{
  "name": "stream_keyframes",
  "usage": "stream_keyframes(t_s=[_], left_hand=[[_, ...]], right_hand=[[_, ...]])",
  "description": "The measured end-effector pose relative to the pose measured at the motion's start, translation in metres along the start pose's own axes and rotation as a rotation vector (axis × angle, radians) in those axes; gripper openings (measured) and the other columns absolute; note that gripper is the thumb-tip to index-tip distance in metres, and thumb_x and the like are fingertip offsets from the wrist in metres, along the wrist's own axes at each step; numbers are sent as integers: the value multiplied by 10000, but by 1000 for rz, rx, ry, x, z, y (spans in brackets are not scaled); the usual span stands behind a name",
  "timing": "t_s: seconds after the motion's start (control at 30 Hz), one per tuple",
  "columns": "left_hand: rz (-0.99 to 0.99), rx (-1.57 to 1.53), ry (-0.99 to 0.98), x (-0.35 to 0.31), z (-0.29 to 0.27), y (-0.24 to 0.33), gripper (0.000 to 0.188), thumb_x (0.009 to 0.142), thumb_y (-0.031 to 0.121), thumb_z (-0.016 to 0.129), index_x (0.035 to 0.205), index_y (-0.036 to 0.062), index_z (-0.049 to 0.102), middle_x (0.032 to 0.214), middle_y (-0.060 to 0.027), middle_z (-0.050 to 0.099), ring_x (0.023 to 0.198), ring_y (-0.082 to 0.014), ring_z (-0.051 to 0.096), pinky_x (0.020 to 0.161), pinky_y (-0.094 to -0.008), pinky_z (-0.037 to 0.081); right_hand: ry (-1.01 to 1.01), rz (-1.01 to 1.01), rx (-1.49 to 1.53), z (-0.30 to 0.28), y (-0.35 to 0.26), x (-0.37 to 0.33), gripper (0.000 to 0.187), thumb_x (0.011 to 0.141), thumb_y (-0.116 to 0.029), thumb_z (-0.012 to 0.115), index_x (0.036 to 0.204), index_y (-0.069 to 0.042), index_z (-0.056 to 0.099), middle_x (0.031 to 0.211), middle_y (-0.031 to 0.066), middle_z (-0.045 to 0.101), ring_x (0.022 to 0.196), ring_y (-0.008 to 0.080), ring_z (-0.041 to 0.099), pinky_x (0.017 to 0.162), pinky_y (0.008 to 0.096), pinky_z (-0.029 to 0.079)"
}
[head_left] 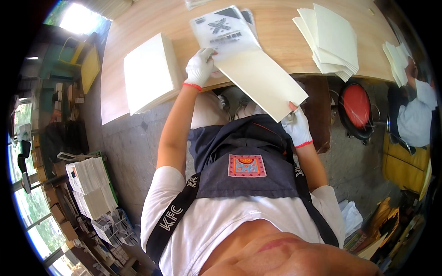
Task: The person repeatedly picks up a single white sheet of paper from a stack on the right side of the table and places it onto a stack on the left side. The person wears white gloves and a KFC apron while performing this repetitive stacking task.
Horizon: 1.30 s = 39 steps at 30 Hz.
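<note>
My right hand, in a white knit glove with a red cuff, grips the near corner of a cream paper pad. The pad slants over the table's front edge. Its far end meets a clear plastic bag with dark printing, lying on the table; how far the pad reaches inside I cannot tell. My left hand, gloved the same way, pinches the bag's edge beside the pad's far left corner. More printed bags lie beneath that one.
On the wooden table, a thick cream paper stack stands left and fanned pads lie right. A red stool and another person holding paper are at the right. Piled paper stands on the floor at left.
</note>
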<state>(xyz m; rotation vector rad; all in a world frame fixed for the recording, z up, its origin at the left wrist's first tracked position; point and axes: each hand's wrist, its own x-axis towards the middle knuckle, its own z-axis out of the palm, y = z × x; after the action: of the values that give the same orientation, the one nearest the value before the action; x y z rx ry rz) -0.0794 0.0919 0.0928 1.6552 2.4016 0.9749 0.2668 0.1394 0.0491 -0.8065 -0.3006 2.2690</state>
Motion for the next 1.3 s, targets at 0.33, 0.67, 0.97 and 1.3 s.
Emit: stream_keyframes(t_s=[0.33, 0.67, 0.97, 1.3], left_hand=[[138, -81, 70, -16, -15, 37, 424, 694, -62, 519, 1072, 124, 563, 843, -66, 554, 642, -163, 564, 624, -286, 470], [-541, -1885, 102, -63, 130, 48, 577, 792, 83, 662, 1280, 85, 356, 1155, -82, 533, 974, -212, 562, 815, -341, 497], [-831, -1403, 38, -132, 147, 69, 282, 851, 137, 579, 1100, 6, 555, 988, -96, 615, 859, -191, 607, 707, -299, 518], [-967, -1352, -97, -139, 85, 22, 275, 895, 194, 507, 1094, 6, 532, 911, -126, 615, 723, -208, 641, 604, -287, 536]], right_hand=[[-80, -91, -86, 29, 17, -17, 242, 905, -123, 516, 1139, -63, 505, 939, 35, 598, 649, 97, 567, 505, 214, 462], [-124, -22, -344, 50, 21, -59, 301, 940, -194, 483, 1204, -51, 455, 907, 43, 590, 595, 94, 538, 476, 201, 414], [76, 125, -141, 51, 66, 37, 306, 929, -121, 475, 1208, -5, 427, 1130, 148, 538, 1014, 279, 576, 833, 401, 539], [-329, 159, -950, 91, 51, 47, 272, 954, -183, 430, 1172, -42, 510, 778, 96, 643, 701, 187, 647, 570, 303, 516]])
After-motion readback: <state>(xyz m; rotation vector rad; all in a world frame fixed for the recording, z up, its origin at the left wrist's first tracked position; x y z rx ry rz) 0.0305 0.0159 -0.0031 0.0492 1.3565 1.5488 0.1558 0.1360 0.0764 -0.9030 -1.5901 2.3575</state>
